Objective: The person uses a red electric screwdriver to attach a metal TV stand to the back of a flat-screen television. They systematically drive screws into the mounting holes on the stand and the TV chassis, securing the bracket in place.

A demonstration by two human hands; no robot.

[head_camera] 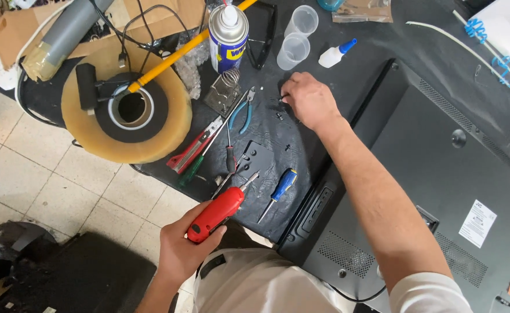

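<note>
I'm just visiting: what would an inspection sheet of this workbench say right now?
Surface: dark table, crowded.
Job's things: red electric screwdriver; small dark screws; black television back.
Clutter: large tape roll, spray can, blue pliers, blue-handled screwdriver, plastic cups, glue bottle.
Grippers: left hand grips the red screwdriver; right hand fingers the screws.
Cables: black cable at back.
Surroundings: tiled floor.

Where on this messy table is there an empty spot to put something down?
The widest bare patch is the flat back of the television, right of the right hand. A smaller dark gap lies between the glue bottle and the television's top corner. Around the tape roll, spray can, pliers and blue screwdriver it is crowded.
</note>
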